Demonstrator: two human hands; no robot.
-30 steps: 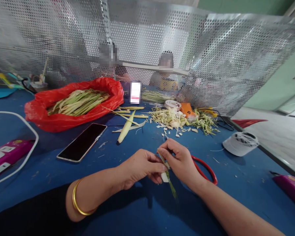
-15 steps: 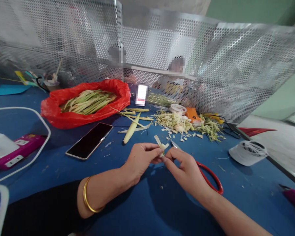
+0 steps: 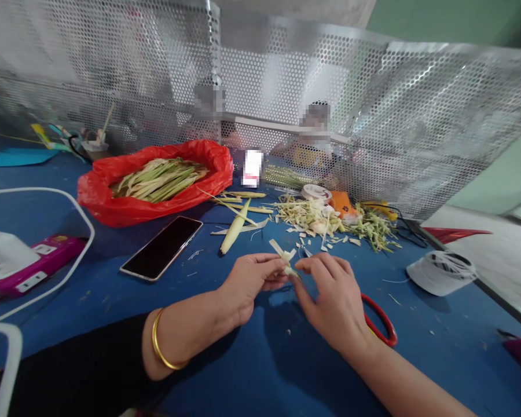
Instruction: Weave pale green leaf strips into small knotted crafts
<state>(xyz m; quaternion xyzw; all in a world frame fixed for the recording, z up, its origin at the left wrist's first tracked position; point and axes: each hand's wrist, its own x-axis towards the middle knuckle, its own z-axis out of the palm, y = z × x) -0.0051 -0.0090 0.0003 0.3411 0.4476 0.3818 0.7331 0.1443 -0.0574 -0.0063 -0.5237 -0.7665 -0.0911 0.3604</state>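
My left hand (image 3: pixel 252 286), with a gold bangle at its wrist, pinches a small knot of pale green leaf strips (image 3: pixel 283 250) between thumb and fingers. To the right of the knot is my right hand (image 3: pixel 332 295); its thumb and forefinger stand apart around a short strip end, the thumb close to or touching it. Scissors with red handles (image 3: pixel 384 324) lie partly hidden beneath the right hand. Beyond the hands rests a pale pointed husk (image 3: pixel 235 229) among loose strips (image 3: pixel 249 209).
A red plastic bag (image 3: pixel 99 202) of leaf strips stands at back left, near a dark phone (image 3: pixel 162 249) and purple power strip (image 3: pixel 39 260). Trimmings (image 3: pixel 306 214) lie back right; a white thread spool (image 3: pixel 438 275) sits at right. A perforated metal screen (image 3: pixel 282 75) crosses behind, people beyond.
My right hand has loosened its pinch; thumb and forefinger have parted and the hand has shifted slightly right. The left hand keeps hold of the knot. The view has shifted slightly.
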